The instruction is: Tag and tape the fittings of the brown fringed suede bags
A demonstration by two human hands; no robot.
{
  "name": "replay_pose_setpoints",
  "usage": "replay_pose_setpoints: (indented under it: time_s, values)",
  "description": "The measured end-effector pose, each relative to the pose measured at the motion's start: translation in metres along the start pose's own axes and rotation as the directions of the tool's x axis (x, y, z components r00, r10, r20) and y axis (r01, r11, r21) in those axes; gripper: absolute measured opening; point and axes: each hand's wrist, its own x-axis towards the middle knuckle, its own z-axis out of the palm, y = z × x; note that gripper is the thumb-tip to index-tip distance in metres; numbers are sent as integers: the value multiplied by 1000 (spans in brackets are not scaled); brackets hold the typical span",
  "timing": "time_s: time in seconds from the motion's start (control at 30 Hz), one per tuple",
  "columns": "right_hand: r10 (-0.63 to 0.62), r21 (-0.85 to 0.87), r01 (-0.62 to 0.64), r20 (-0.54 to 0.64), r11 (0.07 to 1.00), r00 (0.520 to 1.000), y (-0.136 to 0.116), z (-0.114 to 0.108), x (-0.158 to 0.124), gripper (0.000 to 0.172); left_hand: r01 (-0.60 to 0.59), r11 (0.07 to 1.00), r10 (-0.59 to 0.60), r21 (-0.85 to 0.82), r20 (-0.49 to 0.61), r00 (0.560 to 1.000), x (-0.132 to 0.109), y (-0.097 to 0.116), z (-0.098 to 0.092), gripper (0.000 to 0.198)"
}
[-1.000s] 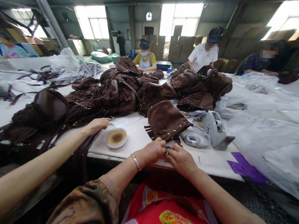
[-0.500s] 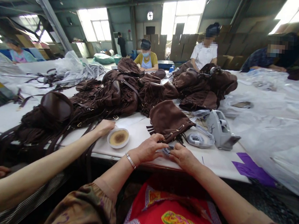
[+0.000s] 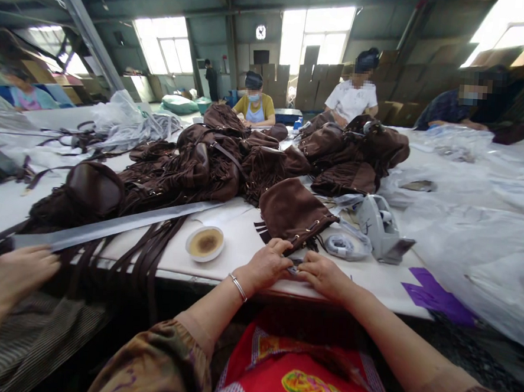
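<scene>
At the table's front edge, my left hand (image 3: 270,264) and my right hand (image 3: 323,274) meet with fingers closed. Both pinch a small greyish, plastic-looking strip (image 3: 294,267), mostly hidden by the fingers. Just beyond them a dark brown suede-like drawstring bag (image 3: 290,212) lies flat, with metal eyelets and fringe towards me. Right of the bag is a coil of clear plastic strip (image 3: 339,244). Beside the coil stands a grey tape dispenser (image 3: 382,227).
A co-worker's hand (image 3: 17,273) at left holds a long translucent strip (image 3: 122,227). A round white dish (image 3: 204,243) has brownish contents. Brown fringed bags (image 3: 211,163) are heaped behind. Plastic sheeting (image 3: 476,250) and purple tape (image 3: 437,295) lie at right. Co-workers sit across the table.
The co-worker's hand has pulled back left from beside the dish, drawing out a long translucent strip. My hands have closed nearer together around the small strip; my left fingers have curled in.
</scene>
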Motion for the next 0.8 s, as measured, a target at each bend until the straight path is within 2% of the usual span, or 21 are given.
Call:
replay_pose_setpoints:
  time_s: [0.1,0.2,0.37,0.5,0.63,0.7,0.8]
  values:
    - [38,-72,-31,105,997,994,-5,-10,11,32,-11,1000,11,-3,-18,1000,0,0,5,22]
    - [99,-193,-65,175,979,979,-12,-16,27,24,-8,1000,8,-11,-22,1000,1,0,8,18]
    - [156,-336,-59,270,940,950,-23,-16,43,17,-6,999,6,-33,-1,1000,1,0,8,20]
    - [224,-384,-128,215,914,951,-30,-10,45,19,13,999,-12,-51,15,1000,0,0,9,22]
    - [269,-396,-182,176,900,947,-32,-6,44,16,7,998,-8,-69,-21,1000,-2,-2,11,32]
    - [265,-358,-190,172,914,949,-30,-6,42,15,0,997,-4,-82,-50,999,-4,-3,13,39]
    - [224,-272,-175,160,946,961,-25,-7,38,17,3,996,-10,-91,-69,998,-7,-5,14,38]
